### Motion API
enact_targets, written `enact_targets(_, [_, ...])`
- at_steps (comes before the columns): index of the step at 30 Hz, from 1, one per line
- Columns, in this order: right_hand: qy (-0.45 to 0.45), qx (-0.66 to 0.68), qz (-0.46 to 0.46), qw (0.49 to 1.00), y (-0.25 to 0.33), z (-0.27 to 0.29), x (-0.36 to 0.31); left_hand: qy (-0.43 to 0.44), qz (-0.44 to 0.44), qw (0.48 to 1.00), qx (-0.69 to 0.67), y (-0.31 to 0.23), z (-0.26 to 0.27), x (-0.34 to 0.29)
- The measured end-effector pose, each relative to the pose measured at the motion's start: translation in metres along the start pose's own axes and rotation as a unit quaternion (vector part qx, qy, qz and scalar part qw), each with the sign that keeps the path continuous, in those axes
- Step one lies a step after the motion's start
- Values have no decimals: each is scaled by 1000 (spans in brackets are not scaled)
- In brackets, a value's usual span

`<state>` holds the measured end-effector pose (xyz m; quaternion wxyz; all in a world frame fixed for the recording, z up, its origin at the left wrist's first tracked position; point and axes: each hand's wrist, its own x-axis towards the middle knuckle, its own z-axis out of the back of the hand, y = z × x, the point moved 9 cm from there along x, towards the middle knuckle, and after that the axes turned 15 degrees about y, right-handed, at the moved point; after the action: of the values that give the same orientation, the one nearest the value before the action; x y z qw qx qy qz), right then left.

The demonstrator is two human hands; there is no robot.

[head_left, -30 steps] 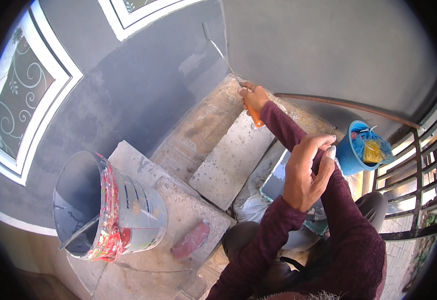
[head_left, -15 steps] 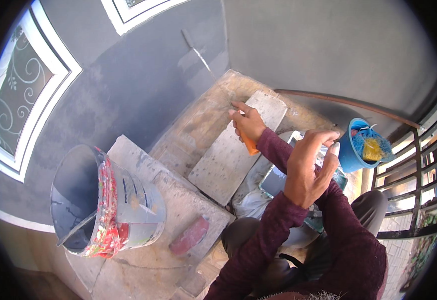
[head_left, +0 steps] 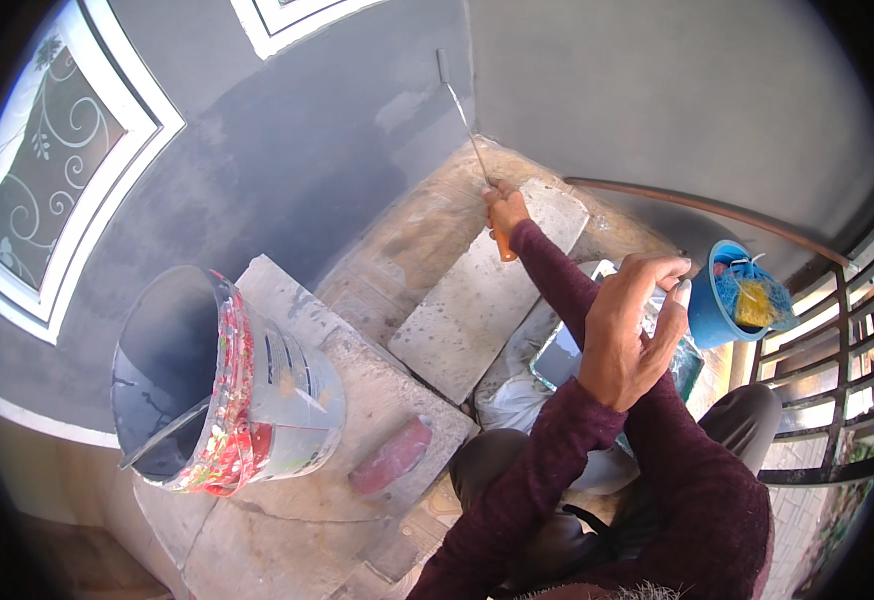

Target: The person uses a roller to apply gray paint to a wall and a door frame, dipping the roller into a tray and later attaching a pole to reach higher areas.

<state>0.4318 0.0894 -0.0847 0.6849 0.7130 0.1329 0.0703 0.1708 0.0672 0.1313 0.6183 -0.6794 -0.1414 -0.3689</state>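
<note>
My right hand [head_left: 506, 212] grips the orange handle of a paint roller [head_left: 443, 66]. The roller's thin rod runs up and away to its narrow grey sleeve, which rests against the grey wall [head_left: 297, 150] near the corner. Crossing over my right forearm, my left hand [head_left: 625, 335] is raised with fingers curled and a gap between thumb and forefinger; nothing shows in it. Partly covered by my arms, a paint tray [head_left: 557, 358] with grey paint sits below my left hand.
A large paint-stained bucket [head_left: 292, 400] stands at left with a stick inside. Beside it lies a reddish block [head_left: 390, 456]. A pale slab [head_left: 457, 320] spans the middle. At right are a blue bucket [head_left: 714, 315] holding a netted bundle, and dark metal bars [head_left: 839, 370].
The roller sleeve has moved up and right along the wall, toward the corner. My right hand has shifted slightly right with the handle. My left hand keeps nearly the same pose.
</note>
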Motion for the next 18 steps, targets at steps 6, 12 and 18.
enact_targets(6, [-25, -16, 22, 999, -19, -24, -3, -1, -6, 1000, 5, -3, 1, 1])
enact_targets(12, [-15, -69, 13, 997, -13, -44, -51, 8, -2, 1000, -11, 0, -10, 4])
enact_targets(18, [49, 22, -23, 998, -12, -74, -87, 1, 1, 1000, -1, 0, -1, -2])
